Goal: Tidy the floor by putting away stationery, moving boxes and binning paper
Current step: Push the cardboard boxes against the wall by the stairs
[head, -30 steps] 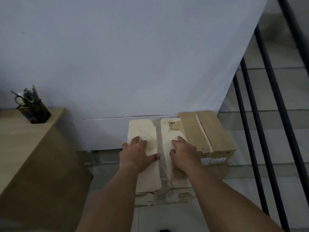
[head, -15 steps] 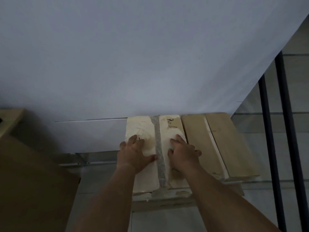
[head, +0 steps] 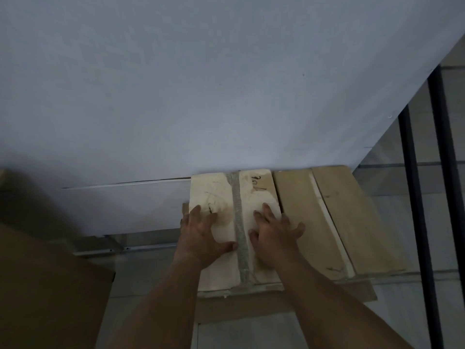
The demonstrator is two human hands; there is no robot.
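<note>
1. Left hand lies flat, fingers spread, on the pale taped box, gripping nothing.
2. Right hand presses flat there too, fingers straight.
3. Wall stands right behind that box; brown box touches its right side.

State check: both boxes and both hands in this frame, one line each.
pale box: closed, tape strip along its middle seam, both hands on top.
brown box: closed, taped, side by side with the pale box.
left hand: flat, fingers spread, resting left of the tape strip.
right hand: flat, fingers spread, resting right of it.
</note>
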